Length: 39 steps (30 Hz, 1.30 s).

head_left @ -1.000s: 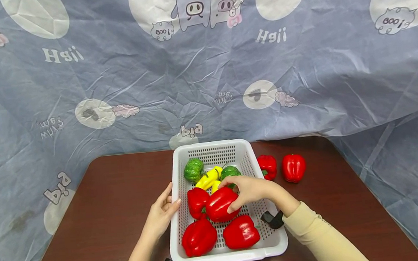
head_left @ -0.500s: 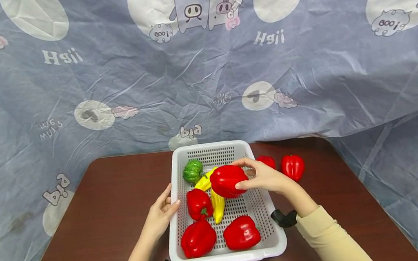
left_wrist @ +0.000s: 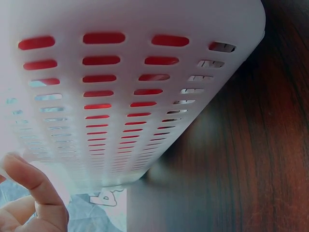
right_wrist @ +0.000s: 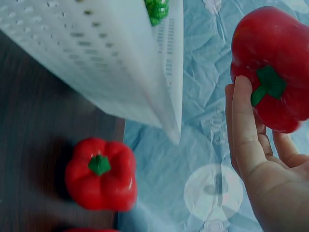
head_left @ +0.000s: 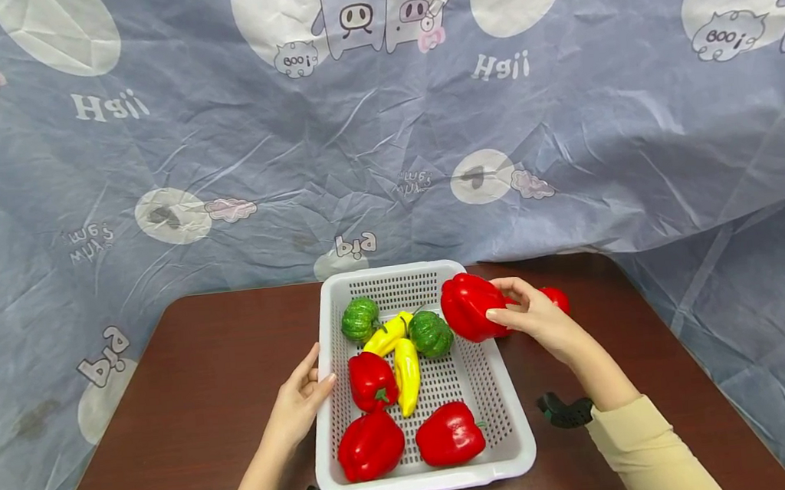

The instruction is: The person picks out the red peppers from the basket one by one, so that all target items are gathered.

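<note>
In the head view my right hand (head_left: 539,314) grips a red bell pepper (head_left: 472,306) above the right rim of a white plastic basket (head_left: 430,482). The right wrist view shows this pepper's green stem beside my fingers (right_wrist: 246,125). At the basket's left side, my left hand (head_left: 297,406) holds the rim, thumb over its edge. Inside lie three red bell peppers, one at the middle left (head_left: 372,381), one at the front left (head_left: 371,445) and one at the front right (head_left: 450,434). Two yellow peppers (head_left: 408,378) and two green pumpkins (head_left: 431,333) lie farther back.
On the dark wooden table (head_left: 235,350), right of the basket, are two more red bell peppers, one (head_left: 556,298) partly behind my right hand. The right wrist view shows a table pepper (right_wrist: 101,174) more fully. A grey-blue printed cloth (head_left: 330,150) hangs behind the table.
My right hand has lifted the red bell pepper from the middle of the basket and carried it up and right to the rim, uncovering a yellow pepper and a green pumpkin. My left hand stays put.
</note>
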### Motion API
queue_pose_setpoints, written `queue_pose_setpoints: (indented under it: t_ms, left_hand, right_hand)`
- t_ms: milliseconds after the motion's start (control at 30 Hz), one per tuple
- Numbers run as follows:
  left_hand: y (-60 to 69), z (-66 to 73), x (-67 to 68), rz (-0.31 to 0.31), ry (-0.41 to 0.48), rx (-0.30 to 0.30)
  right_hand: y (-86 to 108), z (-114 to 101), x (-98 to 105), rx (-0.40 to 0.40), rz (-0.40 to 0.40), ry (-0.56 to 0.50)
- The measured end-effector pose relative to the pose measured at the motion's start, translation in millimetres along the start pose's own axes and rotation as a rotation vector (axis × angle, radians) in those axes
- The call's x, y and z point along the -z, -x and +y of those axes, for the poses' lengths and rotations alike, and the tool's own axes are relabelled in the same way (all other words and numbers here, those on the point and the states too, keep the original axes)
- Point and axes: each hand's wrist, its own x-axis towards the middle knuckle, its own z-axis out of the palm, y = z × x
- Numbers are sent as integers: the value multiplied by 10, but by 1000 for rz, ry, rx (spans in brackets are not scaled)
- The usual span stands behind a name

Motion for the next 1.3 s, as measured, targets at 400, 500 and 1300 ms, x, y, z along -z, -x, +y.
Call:
queue_pose_setpoints:
  t_ms: [400,500,1300]
  left_hand:
    - [7,12,10,-15,21,6]
    - [6,14,11,-19,17,6]
    - [2,26,14,-27,3,21]
  right_hand:
    - [216,159,314,-58,149,-26]
    - [259,223,367,-83,182,-8]
    - [467,872,416,-309,245,124]
